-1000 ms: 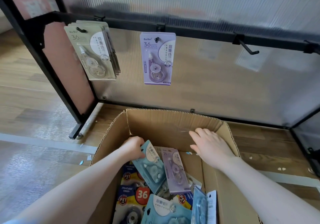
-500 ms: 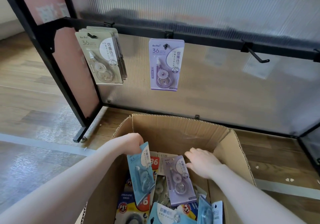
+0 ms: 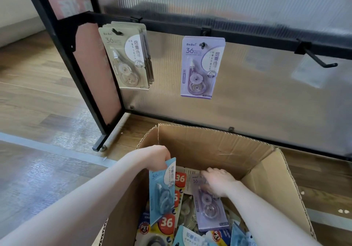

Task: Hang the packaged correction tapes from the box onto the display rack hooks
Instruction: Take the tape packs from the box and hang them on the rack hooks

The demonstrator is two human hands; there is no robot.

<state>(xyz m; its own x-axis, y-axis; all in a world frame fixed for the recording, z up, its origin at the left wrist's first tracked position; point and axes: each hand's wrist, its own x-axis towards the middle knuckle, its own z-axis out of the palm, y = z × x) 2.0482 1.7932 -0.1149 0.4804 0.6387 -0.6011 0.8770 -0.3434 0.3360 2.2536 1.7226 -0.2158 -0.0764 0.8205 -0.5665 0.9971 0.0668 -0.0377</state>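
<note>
Wood-plank flooring [image 3: 34, 85] with a pale grey strip across it carries an open brown corrugated cardboard box [image 3: 213, 146], its far wall creased and its raw fluted edges showing. Behind the box stands a black metal display rack [image 3: 62, 41] backed by ribbed translucent plastic panels.

Inside the box, at its left wall, the left hand [image 3: 154, 155] has its fingers curled over the top edge of a light blue carded correction tape pack [image 3: 162, 192], holding it upright above the heap; a clear blister on the card shows the rounded dispenser. Toward the right side of the box, the right hand [image 3: 217, 182] lies palm down with fingers fairly straight, resting on the top of a lilac carded correction tape pack [image 3: 207, 207] that lies flat on the pile; whether the thumb has hold of it, I cannot tell. Around both, the box holds a jumble of more glossy carded packs [image 3: 167, 224], some with a red disc marked 36.

Above the box, on the rack's crossbar, a stack of beige carded packs [image 3: 125, 57] hangs from the hook nearest the left post. 1 lilac hanging pack [image 3: 202, 66] occupies the next hook, directly above the box. Further right, a bare black hook [image 3: 320, 59] juts out.
</note>
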